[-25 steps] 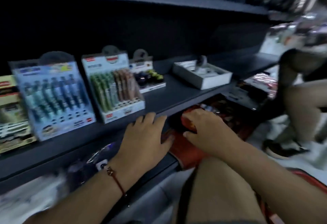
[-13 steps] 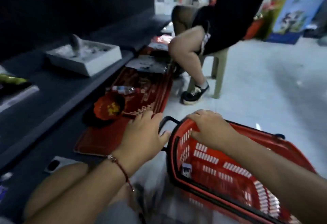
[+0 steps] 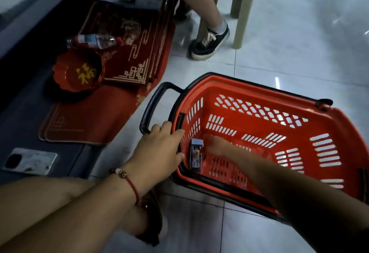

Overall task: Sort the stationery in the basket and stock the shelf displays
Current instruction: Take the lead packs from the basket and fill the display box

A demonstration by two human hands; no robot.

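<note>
A red plastic basket [image 3: 259, 101] with a black handle [image 3: 153, 103] stands on the white tiled floor. My left hand [image 3: 159, 149] grips its near-left rim. My right hand [image 3: 216, 145] reaches down inside, to the basket's floor. A small blister pack of stationery [image 3: 196, 155] lies flat there, just left of my right fingers. Whether the fingers touch the pack is unclear, as the hand is blurred. Nothing else shows in the basket.
The dark bottom shelf [image 3: 30, 113] at left holds red mats [image 3: 127, 53], a red dish [image 3: 78, 71], a water bottle [image 3: 91, 41] and a phone [image 3: 30, 160]. Another person's leg and shoe [image 3: 208, 43] and a plastic stool [image 3: 240, 9] stand beyond the basket.
My view swung from the shelf displays down to the basket. My left hand took the rim, and my right hand went from the rim down inside beside the pack.
</note>
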